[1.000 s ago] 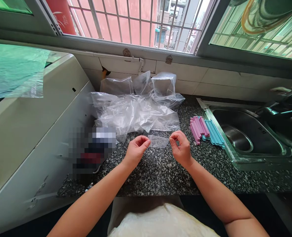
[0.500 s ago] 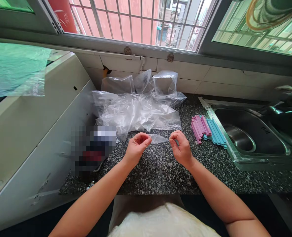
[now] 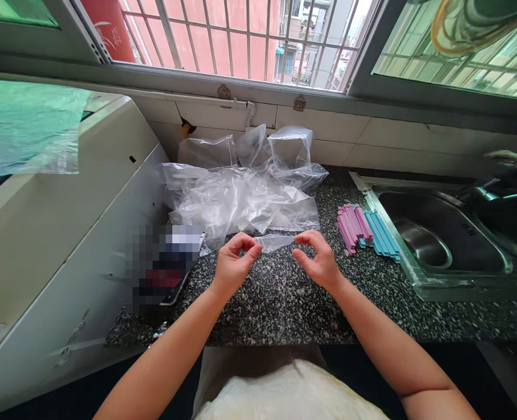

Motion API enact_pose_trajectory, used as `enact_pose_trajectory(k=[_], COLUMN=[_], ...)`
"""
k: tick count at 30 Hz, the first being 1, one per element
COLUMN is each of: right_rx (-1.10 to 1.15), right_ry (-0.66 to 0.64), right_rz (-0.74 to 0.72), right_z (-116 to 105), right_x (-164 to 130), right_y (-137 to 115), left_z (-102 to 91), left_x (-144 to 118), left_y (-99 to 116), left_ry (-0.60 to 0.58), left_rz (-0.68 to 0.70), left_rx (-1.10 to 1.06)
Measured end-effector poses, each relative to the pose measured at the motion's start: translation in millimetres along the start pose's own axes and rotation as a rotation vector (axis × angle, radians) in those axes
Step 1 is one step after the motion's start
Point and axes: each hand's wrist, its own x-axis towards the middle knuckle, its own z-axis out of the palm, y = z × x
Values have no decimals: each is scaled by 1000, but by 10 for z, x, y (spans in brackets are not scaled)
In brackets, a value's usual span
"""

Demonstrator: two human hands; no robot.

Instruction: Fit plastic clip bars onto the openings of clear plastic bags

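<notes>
Both my hands hold one small clear plastic bag stretched between them, just above the speckled granite counter. My left hand pinches its left end between thumb and fingers. My right hand pinches the right end. Behind the bag lies a crumpled pile of clear plastic bags against the tiled wall. To the right, beside the sink, lie pink sealing clips and blue sealing clips in two bundles.
A steel sink with a tap is set into the counter at the right. A white appliance with plastic film on top stands at the left. A blurred-out object lies by the appliance. A barred window runs along the back.
The small bag has gone from hanging as a flat sheet to being a narrow strip pulled taut. Both hands rose slightly and my right fingers spread a little.
</notes>
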Motion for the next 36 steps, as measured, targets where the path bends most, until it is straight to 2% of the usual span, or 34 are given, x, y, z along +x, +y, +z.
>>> enact_pose_trajectory(k=[3,8,12,19,22,27,36], right_rx=[-29,-30,-8,74,66,42,78], right_ry=[-49,-52,-43,-45,-44,-24,-18], right_rz=[-26,-51,-29,61,76,60,104], right_z=[26,68,73,56,51,49,61], right_x=[0,-2,-2,-16,-18,-9,-24], right_y=[10,-6,-22,-3,46,115,136], left_z=[-3,-7,-11,-30,-50,-81,-68], left_x=[4,-2,-1,10,14,16,25], left_y=[-10,-26,-32,-41,-42,-38,-66], left_ry=[-15,-40,-67,-121,-124,-132,-144], left_rz=[-45,-84,51,425,521,608,603], left_rx=[-31,-47,70,457,597,756,724])
